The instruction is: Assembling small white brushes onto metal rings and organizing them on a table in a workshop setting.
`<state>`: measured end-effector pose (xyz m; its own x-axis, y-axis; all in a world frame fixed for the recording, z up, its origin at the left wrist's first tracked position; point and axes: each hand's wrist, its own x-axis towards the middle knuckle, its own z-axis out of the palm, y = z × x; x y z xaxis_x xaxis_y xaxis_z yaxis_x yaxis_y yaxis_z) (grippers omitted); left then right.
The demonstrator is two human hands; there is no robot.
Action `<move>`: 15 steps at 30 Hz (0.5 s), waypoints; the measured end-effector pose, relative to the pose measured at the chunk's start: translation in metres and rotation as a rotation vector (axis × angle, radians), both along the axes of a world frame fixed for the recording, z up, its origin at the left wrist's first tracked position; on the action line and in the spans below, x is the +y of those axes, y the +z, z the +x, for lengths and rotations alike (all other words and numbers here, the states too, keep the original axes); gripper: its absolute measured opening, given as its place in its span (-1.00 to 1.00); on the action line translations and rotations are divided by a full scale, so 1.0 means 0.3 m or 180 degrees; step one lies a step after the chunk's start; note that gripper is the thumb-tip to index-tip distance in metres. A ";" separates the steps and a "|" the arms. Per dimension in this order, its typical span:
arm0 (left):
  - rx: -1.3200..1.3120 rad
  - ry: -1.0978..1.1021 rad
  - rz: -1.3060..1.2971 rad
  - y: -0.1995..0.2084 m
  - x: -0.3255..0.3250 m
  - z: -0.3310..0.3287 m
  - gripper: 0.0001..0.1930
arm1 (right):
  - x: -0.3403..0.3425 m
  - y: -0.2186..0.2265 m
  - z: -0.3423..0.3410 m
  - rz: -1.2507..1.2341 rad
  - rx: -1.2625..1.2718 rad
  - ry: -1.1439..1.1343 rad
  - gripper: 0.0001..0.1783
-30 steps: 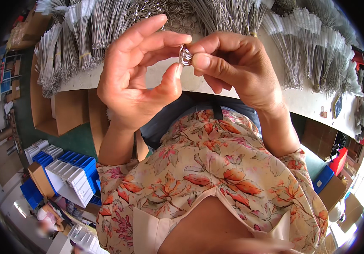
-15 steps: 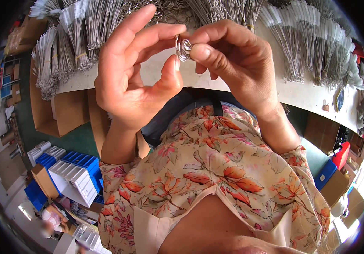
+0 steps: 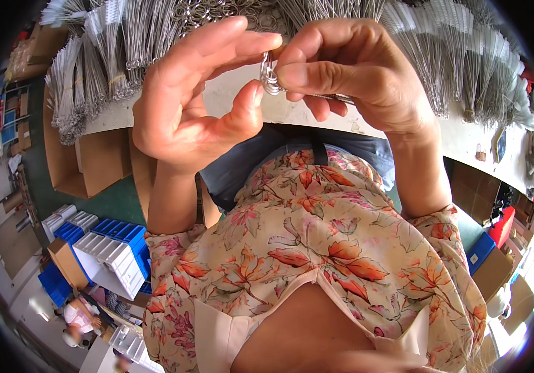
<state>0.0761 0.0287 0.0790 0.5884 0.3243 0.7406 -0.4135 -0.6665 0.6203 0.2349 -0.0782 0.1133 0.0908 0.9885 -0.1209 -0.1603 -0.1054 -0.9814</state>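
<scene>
Above the table's front edge, my two hands meet at a small cluster of shiny wire loops (image 3: 270,82). My right hand (image 3: 357,74) pinches the cluster between thumb and forefinger. Thin twisted wire stems (image 3: 338,97) stick out under that hand, toward the right. A slim metal ring (image 3: 265,65) passes along the loops. My left hand (image 3: 195,99) holds it between the tips of forefinger and thumb, its other fingers curved behind. Fingers partly cover the loops, so how many are on the ring cannot be told.
Bundles of thin wire brushes (image 3: 108,53) line the table (image 3: 115,118) at left, with more brush bundles (image 3: 432,56) at right. A pile of metal rings (image 3: 223,11) lies at the back. Cardboard boxes (image 3: 102,165) and white and blue crates (image 3: 115,258) stand below left. Another person (image 3: 80,317) is farther off.
My right hand has turned and shifted slightly right, bringing the wire stems into sight beneath it. The loops have tilted and dropped a little. My left hand keeps nearly the same pose.
</scene>
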 end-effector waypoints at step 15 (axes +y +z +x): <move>0.2400 0.1164 -0.0769 0.009 0.282 -0.061 -0.71 | -0.001 -0.361 -0.089 0.1424 -0.3732 -0.0806 -0.86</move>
<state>0.0576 0.1133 0.0817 0.7224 0.6866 0.0822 0.3785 -0.4921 0.7839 0.2084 -0.0786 0.0048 0.1075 0.8617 0.4960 0.8537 0.1756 -0.4902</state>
